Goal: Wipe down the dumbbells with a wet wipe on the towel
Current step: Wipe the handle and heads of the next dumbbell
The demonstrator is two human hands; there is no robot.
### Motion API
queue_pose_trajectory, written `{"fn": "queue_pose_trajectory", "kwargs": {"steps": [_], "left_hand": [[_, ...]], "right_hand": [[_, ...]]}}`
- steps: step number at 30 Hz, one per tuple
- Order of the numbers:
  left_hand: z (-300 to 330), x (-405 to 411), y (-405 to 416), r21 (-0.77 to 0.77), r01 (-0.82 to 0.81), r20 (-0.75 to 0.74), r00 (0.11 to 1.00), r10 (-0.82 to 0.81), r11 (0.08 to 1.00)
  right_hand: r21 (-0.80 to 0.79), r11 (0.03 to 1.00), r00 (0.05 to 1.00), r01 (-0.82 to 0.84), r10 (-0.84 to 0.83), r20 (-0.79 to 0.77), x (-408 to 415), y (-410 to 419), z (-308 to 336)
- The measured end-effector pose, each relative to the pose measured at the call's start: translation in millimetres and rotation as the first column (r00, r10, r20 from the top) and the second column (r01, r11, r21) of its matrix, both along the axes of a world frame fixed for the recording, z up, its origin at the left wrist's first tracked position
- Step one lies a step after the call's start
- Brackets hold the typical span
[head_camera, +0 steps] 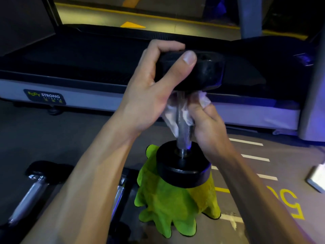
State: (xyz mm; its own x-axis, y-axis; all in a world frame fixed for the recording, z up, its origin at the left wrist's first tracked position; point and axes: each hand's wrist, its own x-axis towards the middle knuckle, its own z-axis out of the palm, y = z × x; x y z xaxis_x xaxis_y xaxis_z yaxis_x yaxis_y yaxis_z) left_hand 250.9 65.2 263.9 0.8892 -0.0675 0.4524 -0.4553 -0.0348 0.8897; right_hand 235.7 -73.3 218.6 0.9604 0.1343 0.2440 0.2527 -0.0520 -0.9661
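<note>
A black dumbbell [182,166] stands upright on its lower head, resting on a bright green towel [168,208] on the floor. My left hand [151,85] grips the upper black head from the left, thumb across its near side. My right hand [205,124] is wrapped around the metal handle with a white wet wipe [171,118] bunched between palm and bar. Parts of the wipe stick out on both sides of the handle.
Two more dumbbells lie on the floor at the left, one [33,187] far left and one [121,189] partly under my left forearm. A treadmill [70,95] runs across behind. A white flat object [316,178] lies at the right edge.
</note>
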Motion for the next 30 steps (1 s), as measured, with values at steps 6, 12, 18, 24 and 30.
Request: {"fn": "queue_pose_trajectory", "kwargs": {"steps": [6,12,18,24,30], "left_hand": [[-3,-2,7,-0.004,0.010,0.020,1.000,-0.010,1.000],[-3,-4,8,-0.016,0.011,0.028,1.000,-0.011,1.000],[-3,-9,11,-0.012,0.036,0.041,0.999,-0.035,0.999],[-3,-9,14,-0.021,0.038,0.018,0.999,-0.038,0.999],[-2,-8,7,-0.033,0.059,0.020,0.998,-0.058,0.998]], "right_hand": [[-0.313,0.927,0.974,-0.208,0.227,0.024,8,-24,-19],[-0.556,0.815,0.977,-0.164,0.213,0.023,-7,-33,-22],[-0.597,0.719,0.935,-0.355,0.283,-0.215,-8,-52,-20],[-0.302,0.786,0.833,-0.540,0.446,-0.328,7,-71,-32],[-0.170,0.887,0.880,-0.430,0.369,-0.300,2,-78,-51]]}}
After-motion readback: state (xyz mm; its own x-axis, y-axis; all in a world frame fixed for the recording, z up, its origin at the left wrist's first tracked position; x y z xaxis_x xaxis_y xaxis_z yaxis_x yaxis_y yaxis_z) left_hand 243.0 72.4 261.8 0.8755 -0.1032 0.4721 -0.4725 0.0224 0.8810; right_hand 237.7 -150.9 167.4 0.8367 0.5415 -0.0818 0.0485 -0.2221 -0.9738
